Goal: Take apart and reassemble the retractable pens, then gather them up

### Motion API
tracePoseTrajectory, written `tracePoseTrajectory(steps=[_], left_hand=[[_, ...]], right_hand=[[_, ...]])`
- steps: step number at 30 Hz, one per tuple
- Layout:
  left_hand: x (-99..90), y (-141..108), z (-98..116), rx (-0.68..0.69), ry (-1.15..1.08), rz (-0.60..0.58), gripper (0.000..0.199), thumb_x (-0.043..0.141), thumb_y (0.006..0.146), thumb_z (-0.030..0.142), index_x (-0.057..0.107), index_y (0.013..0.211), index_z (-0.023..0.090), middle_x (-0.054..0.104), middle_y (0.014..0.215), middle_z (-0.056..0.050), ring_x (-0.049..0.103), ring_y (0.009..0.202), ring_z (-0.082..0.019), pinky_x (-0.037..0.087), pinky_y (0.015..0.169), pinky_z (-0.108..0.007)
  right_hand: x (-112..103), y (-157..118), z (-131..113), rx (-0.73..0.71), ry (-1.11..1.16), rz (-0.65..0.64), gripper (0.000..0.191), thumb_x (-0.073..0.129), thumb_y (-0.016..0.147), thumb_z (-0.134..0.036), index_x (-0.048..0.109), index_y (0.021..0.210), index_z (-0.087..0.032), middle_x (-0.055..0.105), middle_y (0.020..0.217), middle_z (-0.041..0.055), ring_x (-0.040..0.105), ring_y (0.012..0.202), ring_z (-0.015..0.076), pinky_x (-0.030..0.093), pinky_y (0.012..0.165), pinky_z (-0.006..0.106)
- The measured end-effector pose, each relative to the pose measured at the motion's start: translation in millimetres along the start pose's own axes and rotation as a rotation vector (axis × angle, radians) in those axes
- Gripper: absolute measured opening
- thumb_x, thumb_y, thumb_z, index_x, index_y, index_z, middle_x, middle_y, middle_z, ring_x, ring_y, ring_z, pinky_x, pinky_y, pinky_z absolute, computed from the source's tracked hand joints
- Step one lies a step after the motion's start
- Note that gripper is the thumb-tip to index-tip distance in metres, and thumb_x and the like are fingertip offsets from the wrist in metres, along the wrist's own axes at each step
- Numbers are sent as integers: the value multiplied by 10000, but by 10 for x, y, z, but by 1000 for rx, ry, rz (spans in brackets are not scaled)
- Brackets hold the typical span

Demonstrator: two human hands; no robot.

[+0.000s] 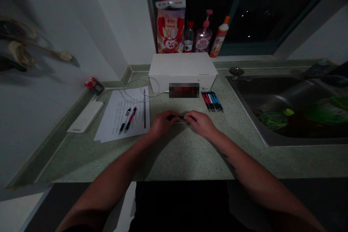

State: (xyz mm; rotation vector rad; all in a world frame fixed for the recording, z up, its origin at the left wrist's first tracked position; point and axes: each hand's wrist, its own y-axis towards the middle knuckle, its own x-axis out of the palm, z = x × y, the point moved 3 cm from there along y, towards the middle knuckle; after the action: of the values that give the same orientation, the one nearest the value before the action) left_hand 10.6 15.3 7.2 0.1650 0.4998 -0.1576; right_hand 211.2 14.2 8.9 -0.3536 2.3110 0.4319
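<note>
Close together over the middle of the counter, my left hand and my right hand pinch a dark slim pen between them. Fingers cover most of it, so its two ends are hidden. Just below it shows a thin pale strip; I cannot tell what it is. To the right and beyond my right hand lie several red, white and blue pens side by side. Left of my left hand, a red-and-black pen and a black-and-white pen rest on printed sheets.
Behind my hands stands a white box, with a blurred-out patch and a white cable at its front. A white power bank-like slab lies left. A sink is on the right. Bottles and a bag line the windowsill.
</note>
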Motion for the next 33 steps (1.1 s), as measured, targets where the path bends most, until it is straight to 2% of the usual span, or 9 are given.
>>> tracePoseTrajectory(steps=[5,8,10,14,16,19,23,27,33], left_hand=[[7,4,-4,-4,-9,-2,120,714,866,273,769,924,183,787,887,-86,722,805,-227,579,783,-379],[9,-1,-9,2,-7,2,132,713,867,286,772,930,186,787,886,-81,724,816,-233,572,790,-383],[10,-3,-14,3,-15,-1,153,707,868,300,774,942,184,789,894,-78,724,821,-238,568,793,-386],[12,1,-26,4,-27,-1,153,703,858,320,773,910,194,789,883,-77,714,796,-242,573,790,-396],[12,3,-29,11,-23,-2,145,703,857,328,773,903,210,791,883,-73,712,800,-240,578,797,-394],[11,2,-31,8,-19,-1,143,702,859,325,774,916,215,797,894,-77,714,805,-240,580,802,-396],[14,1,-43,-21,-15,-14,165,692,868,315,775,944,194,802,919,-86,724,827,-250,583,822,-421],[19,0,-44,-24,2,-31,142,695,875,296,785,944,211,808,927,-84,728,841,-253,589,837,-431],[27,4,-39,-1,45,-62,110,703,881,250,796,935,225,807,939,-65,727,845,-235,580,835,-390]], right_hand=[[7,1,10,11,-9,-10,245,735,903,-291,680,1131,-221,739,936,32,651,748,169,446,688,279],[10,2,3,-8,-29,-12,107,639,976,-300,699,1020,-223,731,873,30,656,777,177,441,702,284],[8,2,0,-18,-21,-12,132,622,990,-324,701,1034,-228,742,924,40,665,810,182,451,724,291],[-9,-3,-1,-7,-10,-6,227,722,916,-320,678,1122,-235,742,971,34,653,766,170,456,703,283],[-16,-3,-8,-19,-23,-13,136,671,953,-318,692,1054,-229,737,923,31,647,760,169,450,701,282],[-16,-1,-14,-22,-29,-18,143,617,989,-325,702,1044,-225,744,927,38,657,786,173,454,723,288],[-13,-5,-16,6,-39,-16,239,723,909,-295,682,1134,-223,747,980,42,661,782,175,457,716,285],[-31,-6,-37,-6,-57,-19,120,636,977,-296,705,1043,-224,744,907,33,662,787,178,444,719,281],[-11,12,-18,-1,-165,-86,266,515,1048,-327,715,911,-219,729,839,32,654,789,182,405,707,276]])
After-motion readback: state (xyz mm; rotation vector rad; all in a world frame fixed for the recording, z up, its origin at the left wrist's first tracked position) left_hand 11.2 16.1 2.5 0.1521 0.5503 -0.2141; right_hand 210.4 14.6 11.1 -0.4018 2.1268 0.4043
